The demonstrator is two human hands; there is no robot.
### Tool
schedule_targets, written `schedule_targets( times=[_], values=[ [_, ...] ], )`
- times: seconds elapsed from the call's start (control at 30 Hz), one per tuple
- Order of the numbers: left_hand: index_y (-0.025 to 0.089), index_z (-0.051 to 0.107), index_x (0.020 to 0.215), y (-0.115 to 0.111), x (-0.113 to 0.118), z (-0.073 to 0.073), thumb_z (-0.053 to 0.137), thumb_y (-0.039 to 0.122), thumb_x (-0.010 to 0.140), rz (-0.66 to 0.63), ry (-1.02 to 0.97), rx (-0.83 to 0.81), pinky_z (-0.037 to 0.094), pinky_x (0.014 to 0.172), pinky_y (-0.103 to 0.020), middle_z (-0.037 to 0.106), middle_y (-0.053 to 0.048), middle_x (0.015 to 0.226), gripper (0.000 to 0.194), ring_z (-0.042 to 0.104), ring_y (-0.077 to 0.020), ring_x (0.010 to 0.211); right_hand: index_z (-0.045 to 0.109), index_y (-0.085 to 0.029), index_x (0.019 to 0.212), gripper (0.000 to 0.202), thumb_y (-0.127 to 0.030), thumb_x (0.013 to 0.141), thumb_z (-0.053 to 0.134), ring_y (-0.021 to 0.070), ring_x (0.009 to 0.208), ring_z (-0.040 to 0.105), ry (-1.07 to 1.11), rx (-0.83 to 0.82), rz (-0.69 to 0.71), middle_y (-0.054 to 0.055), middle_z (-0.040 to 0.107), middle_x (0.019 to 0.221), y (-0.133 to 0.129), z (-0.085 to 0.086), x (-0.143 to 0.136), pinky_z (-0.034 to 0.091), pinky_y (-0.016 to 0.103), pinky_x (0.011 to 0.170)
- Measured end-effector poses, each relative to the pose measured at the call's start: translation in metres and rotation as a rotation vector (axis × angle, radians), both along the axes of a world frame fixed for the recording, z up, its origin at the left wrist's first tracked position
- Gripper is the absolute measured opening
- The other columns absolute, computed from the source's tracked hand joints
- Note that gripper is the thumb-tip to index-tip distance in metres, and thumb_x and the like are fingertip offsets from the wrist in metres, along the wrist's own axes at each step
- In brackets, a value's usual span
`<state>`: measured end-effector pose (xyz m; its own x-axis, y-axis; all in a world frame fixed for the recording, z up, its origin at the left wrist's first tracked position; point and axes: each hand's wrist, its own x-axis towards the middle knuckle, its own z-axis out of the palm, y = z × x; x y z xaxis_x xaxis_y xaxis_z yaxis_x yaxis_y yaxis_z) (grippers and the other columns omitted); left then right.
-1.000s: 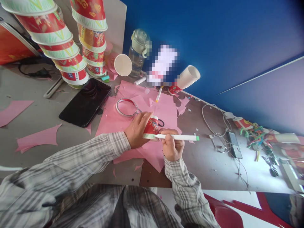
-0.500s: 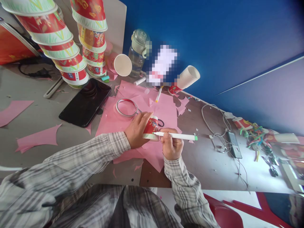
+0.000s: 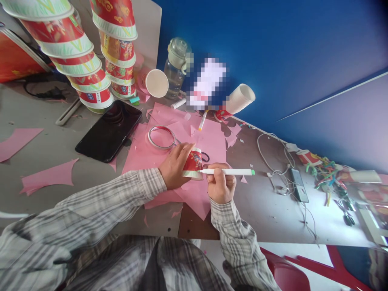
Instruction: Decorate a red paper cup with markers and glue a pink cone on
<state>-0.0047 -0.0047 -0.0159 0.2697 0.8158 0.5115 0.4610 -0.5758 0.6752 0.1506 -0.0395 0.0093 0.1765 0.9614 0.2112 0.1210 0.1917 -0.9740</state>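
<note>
With the left hand (image 3: 173,167) gripping the paper cup (image 3: 193,160) and the right hand (image 3: 222,184) pinching the green marker (image 3: 230,172), a cup slip could smear the green strokes.

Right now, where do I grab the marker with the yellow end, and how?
I'd pinch the yellow-ended marker around the middle of its white barrel, coming down from above. It's thin and straight and lies on its side on the pink paper, so its long sides look easiest to squeeze.

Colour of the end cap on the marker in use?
Green, on a white marker; head view.
</note>
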Motion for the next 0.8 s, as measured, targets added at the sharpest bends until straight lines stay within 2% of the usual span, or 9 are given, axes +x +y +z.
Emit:
schedule_targets(
  times=[0.47, 0.8],
  values=[
    [0.012, 0.022, 0.127, -0.0002, 0.0002, 0.0003, 0.057, 0.04, 0.071, -0.001, 0.006, 0.0, 0.041, 0.091, -0.05, 0.044, -0.02, 0.119, 0.072, 0.043, -0.0286, 0.11, 0.06, -0.019, 0.079, 0.022, -0.038, 0.082, 0.05, 0.0109, 0.043, 0.044, -0.004, 0.024, -0.034, -0.006, 0.045, 0.048, 0.0026, -0.0007, -0.0023, 0.036, 0.025, 0.043],
    [0.011, 0.021, 0.128, -0.0001, -0.0009, -0.0001, 0.06, 0.046, 0.068, -0.003, 0.015, -0.022, 0.04, 0.094, -0.049, 0.043, -0.019, 0.119, 0.08, 0.041, -0.0287, 0.111, 0.061, -0.019, 0.076, 0.023, -0.038, 0.081, 0.049, 0.0116, 0.041, 0.044, -0.109, 0.014, -0.073, -0.006, 0.044, 0.046, 0.0005, 0.0026, 0.0005, 0.034, 0.026, 0.041]
  ],
)
